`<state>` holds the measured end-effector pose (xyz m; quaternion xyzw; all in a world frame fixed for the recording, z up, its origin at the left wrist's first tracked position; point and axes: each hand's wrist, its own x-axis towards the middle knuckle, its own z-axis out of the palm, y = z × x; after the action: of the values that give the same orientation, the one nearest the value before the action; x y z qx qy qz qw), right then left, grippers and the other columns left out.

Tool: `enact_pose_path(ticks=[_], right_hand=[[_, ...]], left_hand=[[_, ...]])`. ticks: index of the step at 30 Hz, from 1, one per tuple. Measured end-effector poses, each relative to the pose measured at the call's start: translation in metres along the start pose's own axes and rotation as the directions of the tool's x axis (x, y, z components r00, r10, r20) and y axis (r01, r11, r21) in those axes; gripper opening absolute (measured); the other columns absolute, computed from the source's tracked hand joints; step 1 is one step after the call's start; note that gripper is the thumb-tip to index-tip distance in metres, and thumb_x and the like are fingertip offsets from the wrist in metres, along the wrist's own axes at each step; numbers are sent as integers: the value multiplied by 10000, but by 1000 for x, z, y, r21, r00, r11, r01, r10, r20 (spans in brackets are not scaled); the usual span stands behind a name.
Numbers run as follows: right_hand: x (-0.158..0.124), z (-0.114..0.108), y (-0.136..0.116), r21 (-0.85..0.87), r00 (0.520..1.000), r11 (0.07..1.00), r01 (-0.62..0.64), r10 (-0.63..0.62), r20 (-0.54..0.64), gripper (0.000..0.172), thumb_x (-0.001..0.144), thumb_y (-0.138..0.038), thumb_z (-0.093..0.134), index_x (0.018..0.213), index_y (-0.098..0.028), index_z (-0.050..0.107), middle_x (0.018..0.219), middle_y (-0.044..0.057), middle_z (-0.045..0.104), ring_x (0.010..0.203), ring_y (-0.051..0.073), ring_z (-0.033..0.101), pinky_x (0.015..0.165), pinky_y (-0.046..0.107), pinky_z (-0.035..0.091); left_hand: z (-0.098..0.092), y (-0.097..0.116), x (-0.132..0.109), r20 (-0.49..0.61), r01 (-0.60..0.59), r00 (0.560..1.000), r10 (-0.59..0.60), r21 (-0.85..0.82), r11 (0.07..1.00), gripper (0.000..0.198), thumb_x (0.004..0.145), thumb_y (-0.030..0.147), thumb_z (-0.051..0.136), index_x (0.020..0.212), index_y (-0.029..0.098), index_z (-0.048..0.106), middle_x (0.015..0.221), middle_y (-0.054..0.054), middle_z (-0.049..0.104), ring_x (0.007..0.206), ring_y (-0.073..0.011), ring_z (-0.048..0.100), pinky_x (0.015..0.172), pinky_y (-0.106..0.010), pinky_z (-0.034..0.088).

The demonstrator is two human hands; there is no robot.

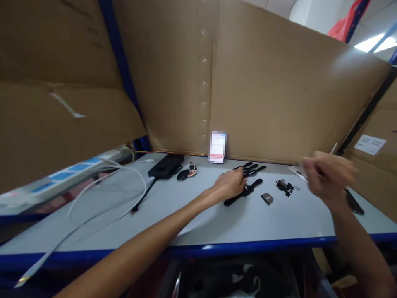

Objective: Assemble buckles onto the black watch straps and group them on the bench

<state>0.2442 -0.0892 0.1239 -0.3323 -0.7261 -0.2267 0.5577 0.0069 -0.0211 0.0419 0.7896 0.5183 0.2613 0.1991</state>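
My left hand (231, 184) reaches to the middle of the table, its fingers closed at a long black strap-shaped part (231, 201) with a wider middle. Just behind the fingers lie several similar black parts (256, 169). My right hand (330, 176) is raised over the right side, blurred, with curled fingers; a thin pale stick (334, 148) pokes up from behind it and seems held. Between the hands are a small dark grey plate (267, 198), a cluster of small black and metal pieces (284, 187) and tiny silver bits (297, 188).
A phone (218, 147) leans against the cardboard wall (173, 82). Left on the table (198, 231) are a black box (166, 165) with a cable, a black fob (182, 174), white cables (144, 182) and a power strip (66, 176). A dark flat object (355, 203) lies at right.
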Motion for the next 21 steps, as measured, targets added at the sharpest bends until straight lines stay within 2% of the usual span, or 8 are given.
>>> enact_pose_path(ticks=[3, 5, 6, 8, 10, 12, 18, 21], right_hand=[[-5, 52, 20, -103, 952, 983, 154, -120, 281, 464, 957, -349, 511, 526, -188, 453, 484, -23, 442, 480, 91, 371, 526, 268, 255], [-18, 87, 36, -163, 912, 982, 99, -24, 410, 442, 964, -310, 476, 543, -178, 508, 481, -11, 478, 481, 98, 392, 535, 265, 248], [-27, 101, 43, -194, 876, 980, 49, 51, 479, 422, 967, -298, 472, 572, -170, 551, 513, 2, 526, 505, 105, 429, 547, 260, 258], [-47, 118, 56, -180, 732, 983, 34, 98, 674, 300, 929, -267, 523, 678, -166, 654, 643, 34, 638, 606, 130, 526, 588, 248, 295], [-65, 124, 63, -112, 573, 993, 41, 69, 817, 144, 858, -225, 593, 876, -184, 730, 862, 67, 710, 786, 173, 599, 650, 243, 342], [-75, 121, 64, -29, 456, 999, 32, 11, 890, 248, 815, -200, 629, 1040, -206, 733, 1033, 84, 709, 947, 211, 604, 724, 253, 377], [-75, 114, 58, -72, 354, 994, -84, 98, 930, 193, 808, -188, 627, 973, -184, 728, 863, 66, 701, 848, 203, 604, 677, 255, 367], [-72, 114, 60, -42, 288, 984, -175, 92, 953, 196, 808, -203, 641, 986, -182, 721, 809, 41, 685, 736, 167, 579, 609, 241, 338]], left_hand=[[5, -15, 0, 155, 23, 985, -72, 294, 955, 387, 902, 514, 517, 1016, 150, 583, 1044, -186, 648, 1006, -346, 631, 766, -364, 450], [15, -18, -4, 208, -38, 977, -51, 402, 915, 432, 911, 533, 495, 1081, 144, 574, 1151, -195, 626, 1056, -347, 626, 802, -384, 468], [21, -18, -5, 221, -71, 975, -27, 427, 902, 428, 911, 517, 507, 1111, 142, 562, 1184, -193, 616, 1072, -344, 624, 809, -386, 473], [30, -18, -8, 217, -107, 976, 11, 437, 893, 384, 912, 452, 539, 1140, 143, 538, 1209, -181, 609, 1092, -331, 621, 810, -377, 479], [35, -17, -10, 192, -103, 981, 24, 413, 905, 324, 913, 391, 554, 1135, 158, 514, 1204, -159, 620, 1089, -310, 626, 796, -357, 479], [38, -18, -11, 169, -82, 986, 16, 390, 917, 280, 920, 354, 547, 1131, 180, 488, 1175, -137, 642, 1044, -291, 644, 771, -341, 472], [39, -30, -3, 157, -99, 987, 40, 391, 915, 315, 912, 318, 541, 1190, 200, 455, 962, -99, 688, 883, -286, 662, 724, -333, 433], [34, -41, 11, 207, -131, 974, 88, 207, 970, 254, 869, 361, 586, 1042, 189, 514, 873, -57, 653, 787, -224, 622, 654, -282, 407]])
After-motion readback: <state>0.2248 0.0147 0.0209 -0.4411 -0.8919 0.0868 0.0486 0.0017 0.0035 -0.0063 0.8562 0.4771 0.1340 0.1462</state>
